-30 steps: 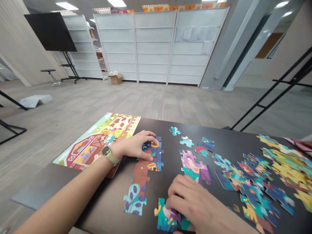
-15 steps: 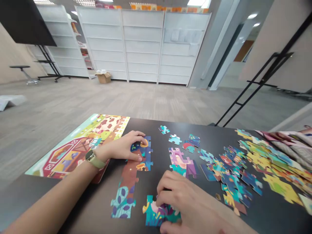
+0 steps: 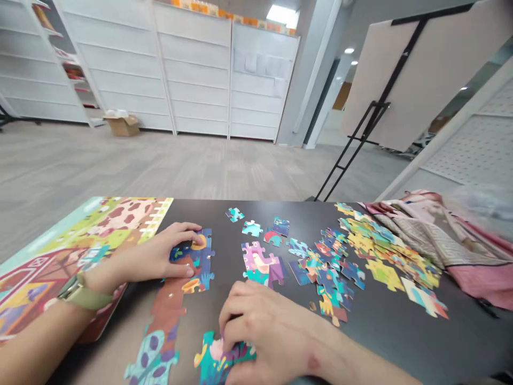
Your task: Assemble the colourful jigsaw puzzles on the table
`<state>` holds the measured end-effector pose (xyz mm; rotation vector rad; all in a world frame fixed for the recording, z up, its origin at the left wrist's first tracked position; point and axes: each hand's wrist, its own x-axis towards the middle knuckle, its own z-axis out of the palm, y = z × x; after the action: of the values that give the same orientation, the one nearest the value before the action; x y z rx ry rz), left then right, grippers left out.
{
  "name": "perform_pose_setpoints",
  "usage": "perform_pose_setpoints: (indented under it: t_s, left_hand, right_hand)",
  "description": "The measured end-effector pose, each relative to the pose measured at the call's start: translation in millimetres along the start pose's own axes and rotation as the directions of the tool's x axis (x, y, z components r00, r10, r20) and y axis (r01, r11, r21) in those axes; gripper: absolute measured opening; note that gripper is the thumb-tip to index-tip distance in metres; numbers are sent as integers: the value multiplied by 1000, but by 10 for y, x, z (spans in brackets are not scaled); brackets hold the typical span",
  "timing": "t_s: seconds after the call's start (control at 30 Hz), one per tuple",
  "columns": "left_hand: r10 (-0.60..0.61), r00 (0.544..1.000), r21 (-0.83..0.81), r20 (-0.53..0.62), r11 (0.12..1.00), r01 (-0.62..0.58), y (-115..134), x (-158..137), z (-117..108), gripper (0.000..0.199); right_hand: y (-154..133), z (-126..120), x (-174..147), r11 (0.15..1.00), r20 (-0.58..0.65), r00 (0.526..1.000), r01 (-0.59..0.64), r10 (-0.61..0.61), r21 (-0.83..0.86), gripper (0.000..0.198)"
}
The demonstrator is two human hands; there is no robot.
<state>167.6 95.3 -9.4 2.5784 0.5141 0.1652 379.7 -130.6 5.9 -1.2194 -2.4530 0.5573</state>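
Note:
My left hand [image 3: 162,254] lies over a joined section of dark blue puzzle pieces [image 3: 205,262], thumb and fingers apart, with pieces showing between them. A brown puzzle strip [image 3: 166,305] runs from that section toward me and ends in light blue leaf-patterned pieces [image 3: 150,355]. Close to the near edge of the view, my right hand [image 3: 264,329] has its curled fingers and thumb on a teal puzzle section [image 3: 212,358] with plants on it; the fingertips partly cover it. Beyond the right hand lies a pink and purple puzzle section [image 3: 256,256].
Loose blue puzzle pieces [image 3: 328,270] are heaped on the right, beside a yellow-green pile [image 3: 372,235]. Several single pieces [image 3: 251,228] lie farther back. A farm picture board [image 3: 124,214] sits under my left forearm. Pink patterned cloth [image 3: 452,256] lies at the right.
The view has turned to the right, so the table and both hands appear farther left. Both hands keep nearly the same pose on the same puzzle sections.

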Motion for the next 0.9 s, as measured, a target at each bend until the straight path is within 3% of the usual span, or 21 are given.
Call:
perform_pose_setpoints:
  t_s: [0.3,0.5,0.6,0.7,0.73,0.77,0.87,0.9]
  left_hand:
    - [11,1000,54,2,998,-11,18,-8,-9,49]
    - [15,1000,71,-15,997,-13,-18,-13,17,52]
    - [11,1000,69,-11,998,-10,-29,-16,19,52]
    - [-5,1000,50,6,999,5,-12,-20,6,51]
    - [-8,1000,41,13,999,8,0,-21,0,50]
    - [-8,1000,31,18,999,7,15,-22,-6,49]
    - [12,1000,0,9,1000,-12,59,-20,-28,45]
    - [19,1000,-7,6,1000,-19,70,-20,-34,44]
  right_hand:
    - [-35,-34,-23,995,7,998,64,-64,-77,23]
    - [-118,-12,7,942,32,998,69,-62,-327,16]
    - [-195,-50,-53,916,-23,998,40,-54,-400,18]
    - [-262,-133,-361,928,-184,976,-173,116,-330,18]
    - [-266,-146,-536,906,-269,938,-299,221,-300,23]
    - [-257,-142,-742,842,-372,868,-447,328,-302,32]
    - [-153,-14,-1460,647,-590,745,-621,311,-442,38]
    - [-111,61,-1687,603,-584,758,-618,290,-504,39]
